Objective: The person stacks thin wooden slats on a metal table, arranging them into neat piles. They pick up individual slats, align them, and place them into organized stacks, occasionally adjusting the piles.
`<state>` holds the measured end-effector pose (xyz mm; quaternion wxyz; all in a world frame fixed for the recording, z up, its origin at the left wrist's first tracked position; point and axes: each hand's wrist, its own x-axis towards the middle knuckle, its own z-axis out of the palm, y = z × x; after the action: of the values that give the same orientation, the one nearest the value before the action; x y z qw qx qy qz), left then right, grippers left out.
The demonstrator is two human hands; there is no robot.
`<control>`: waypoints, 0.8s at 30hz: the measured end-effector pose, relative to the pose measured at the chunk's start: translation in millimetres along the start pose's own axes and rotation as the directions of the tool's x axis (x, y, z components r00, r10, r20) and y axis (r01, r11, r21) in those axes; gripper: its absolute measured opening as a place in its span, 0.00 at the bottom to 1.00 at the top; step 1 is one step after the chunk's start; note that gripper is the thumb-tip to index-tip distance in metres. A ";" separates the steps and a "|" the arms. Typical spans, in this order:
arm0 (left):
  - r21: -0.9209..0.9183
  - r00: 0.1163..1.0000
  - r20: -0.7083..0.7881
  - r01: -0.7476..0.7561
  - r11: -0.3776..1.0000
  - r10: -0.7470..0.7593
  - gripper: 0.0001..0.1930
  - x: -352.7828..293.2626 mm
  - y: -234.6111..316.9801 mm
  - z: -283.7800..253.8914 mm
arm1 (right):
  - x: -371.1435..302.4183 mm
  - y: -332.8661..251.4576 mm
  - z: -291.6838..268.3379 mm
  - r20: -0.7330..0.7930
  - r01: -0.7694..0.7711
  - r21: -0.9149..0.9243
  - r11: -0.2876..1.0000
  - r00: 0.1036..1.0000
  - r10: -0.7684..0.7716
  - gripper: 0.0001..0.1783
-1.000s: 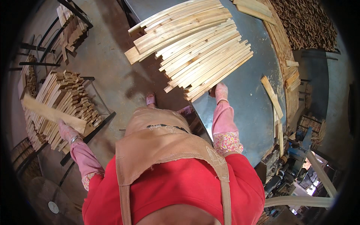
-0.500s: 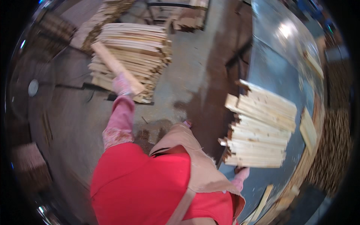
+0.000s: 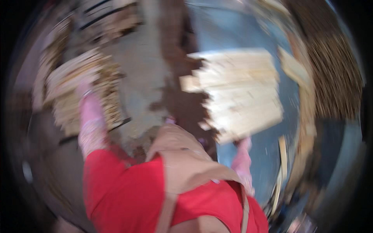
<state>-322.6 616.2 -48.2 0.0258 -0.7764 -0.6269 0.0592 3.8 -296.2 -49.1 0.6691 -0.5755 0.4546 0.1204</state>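
Note:
My left hand point(image 3: 85, 86), in a pink glove, reaches onto a pile of wooden boards point(image 3: 66, 75) at the left. Motion smears its fingers, so I cannot tell whether it grips a board. On the blue-grey metal table point(image 3: 256, 155) to the right lies a row of pale wooden boards point(image 3: 243, 93), side by side with uneven left ends. My right hand point(image 3: 244, 144), also gloved in pink, is at the near edge of that row. Its fingers are hidden or blurred there.
Wooden strips point(image 3: 283, 157) lie along the table's right side. Beyond it stands a large brown stack of thin pieces point(image 3: 334, 77). More stacked wood point(image 3: 120, 21) is at the far left. Grey floor point(image 3: 142, 73) runs between the left pile and the table.
The view has swung to the right, so both piles appear farther left. The board that my left hand held slantwise over the left pile no longer stands out there. My right hand stays by the row's near edge.

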 end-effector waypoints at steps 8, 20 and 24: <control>-0.670 0.886 -0.256 0.125 0.732 -0.386 0.33 -140.4 119.3 -20.9 | -32.0 -4.0 -15.7 0.088 0.183 -0.020 0.983 0.980 -0.181 0.23; -0.809 0.521 -0.427 -0.585 -0.055 0.739 0.19 -481.1 420.4 -136.5 | -29.4 -14.1 -62.8 0.144 0.239 0.392 0.888 0.938 -0.316 0.27; -0.296 -0.402 -0.346 -0.810 -0.506 0.847 0.23 -612.7 467.5 -208.4 | -51.2 -62.0 -130.8 0.334 0.418 0.113 0.901 0.838 -0.431 0.29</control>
<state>30.1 -74.4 141.5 -0.2412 -0.9126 0.3241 -0.0624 -43.9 -411.9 40.0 0.7593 -0.6189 0.1912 0.0616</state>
